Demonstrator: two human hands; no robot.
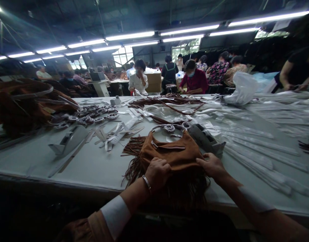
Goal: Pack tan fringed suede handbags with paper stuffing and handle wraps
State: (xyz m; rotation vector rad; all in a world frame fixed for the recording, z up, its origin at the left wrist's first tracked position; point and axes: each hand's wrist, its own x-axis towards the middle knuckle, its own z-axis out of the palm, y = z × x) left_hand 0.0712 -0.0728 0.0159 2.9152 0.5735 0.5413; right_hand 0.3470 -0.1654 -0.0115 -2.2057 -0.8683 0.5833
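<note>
A brown suede bag (pixel 173 152) with long fringe lies at the near edge of a white table (pixel 93 164). Its wrapped ring handle (pixel 169 128) points away from me. My left hand (pixel 158 172), a bangle on the wrist, is closed on the bag's near left edge. My right hand (pixel 213 165) grips the bag's near right edge, fingers curled onto the suede. Dark fringe hangs over the table edge between my wrists.
A tape dispenser (pixel 206 138) sits right behind the bag, another (pixel 68 141) to the left. Paper strips, wrapped rings (pixel 93 114) and brown straps (pixel 166 101) litter the table. A pile of brown bags (pixel 25 104) stands far left. Several people work at tables behind.
</note>
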